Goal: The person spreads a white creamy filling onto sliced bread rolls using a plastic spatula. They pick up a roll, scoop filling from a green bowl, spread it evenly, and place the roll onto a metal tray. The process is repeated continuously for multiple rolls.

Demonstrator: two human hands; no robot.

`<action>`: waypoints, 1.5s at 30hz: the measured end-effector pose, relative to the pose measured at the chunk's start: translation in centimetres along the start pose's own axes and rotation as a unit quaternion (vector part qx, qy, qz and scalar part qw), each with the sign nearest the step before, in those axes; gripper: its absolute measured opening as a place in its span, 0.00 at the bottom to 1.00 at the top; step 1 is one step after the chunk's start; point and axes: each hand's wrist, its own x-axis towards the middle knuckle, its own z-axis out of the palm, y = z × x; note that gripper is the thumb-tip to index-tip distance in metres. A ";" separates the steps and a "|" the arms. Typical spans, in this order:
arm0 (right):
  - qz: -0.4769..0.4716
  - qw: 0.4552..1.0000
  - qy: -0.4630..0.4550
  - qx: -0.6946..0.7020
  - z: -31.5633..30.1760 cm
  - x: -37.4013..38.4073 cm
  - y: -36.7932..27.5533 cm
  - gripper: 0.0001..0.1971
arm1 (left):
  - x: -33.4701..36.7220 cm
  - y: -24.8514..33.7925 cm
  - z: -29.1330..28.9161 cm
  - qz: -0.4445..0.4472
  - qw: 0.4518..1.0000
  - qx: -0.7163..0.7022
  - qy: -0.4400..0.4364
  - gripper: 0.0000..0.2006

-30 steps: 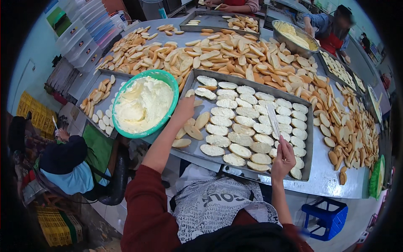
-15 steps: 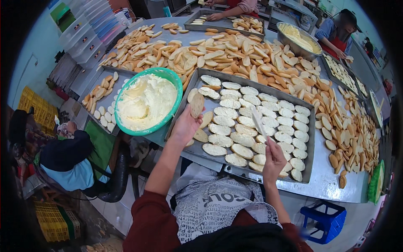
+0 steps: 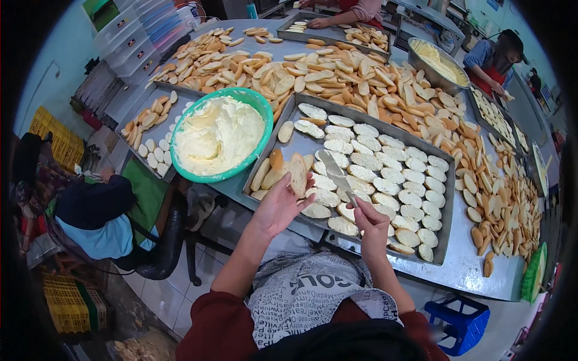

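My left hand (image 3: 278,203) holds an oval bread slice (image 3: 297,174) upright between thumb and fingers, over the left part of a metal tray (image 3: 450,207). In my right hand (image 3: 371,226) is a flat spreading knife (image 3: 334,170), its blade pointing away and to the left, close to the slice. Rows of cream-coated bread slices (image 3: 392,175) fill most of the tray. Several uncoated slices (image 3: 260,174) lie at its left side, partly hidden by my left hand. Left of the tray stands a green basin (image 3: 268,123) of pale cream (image 3: 217,135).
A big pile of bread slices (image 3: 337,75) spreads across the metal table (image 3: 481,280). Another tray (image 3: 162,123) is at the left, and a metal bowl of cream (image 3: 438,65) at the far right. Co-workers are behind the table and at left. A blue stool (image 3: 460,325) stands below.
My left hand has moved right and slightly down with a bread slice, now turned more upright. The right hand and knife have shifted left toward it. The whole view has shifted slightly.
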 end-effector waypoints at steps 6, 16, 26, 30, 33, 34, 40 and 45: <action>0.018 1.000 -0.022 0.010 0.2 0.0 -0.6 0.14 | -0.1 -0.3 -0.2 0.016 1.000 0.015 0.002 0.23; -0.207 0.975 -0.006 -0.077 3.0 1.0 1.1 0.16 | -0.8 -1.0 2.2 0.027 0.998 0.051 -0.029 0.21; -0.316 0.922 0.036 -0.222 2.1 0.8 2.8 0.23 | -1.2 0.0 1.5 0.062 0.996 0.028 -0.060 0.20; -0.367 0.877 0.060 -0.305 0.1 0.7 1.8 0.24 | -1.1 1.0 0.6 0.093 0.994 -0.002 -0.049 0.21; -0.381 0.862 0.067 -0.327 -0.8 0.3 0.3 0.22 | -1.2 1.7 -0.1 0.125 0.990 0.050 -0.039 0.23; -0.385 0.860 0.077 -0.325 -0.7 0.2 -0.3 0.24 | -1.2 1.6 0.2 0.132 0.989 0.057 -0.032 0.23; -0.458 0.795 0.015 -0.398 -0.9 0.1 -1.5 0.30 | -1.1 1.6 2.0 0.145 0.987 0.055 -0.050 0.24; -0.479 0.767 0.007 -0.428 -2.0 -0.1 -1.7 0.30 | -1.3 1.4 1.2 0.121 0.990 0.061 -0.046 0.26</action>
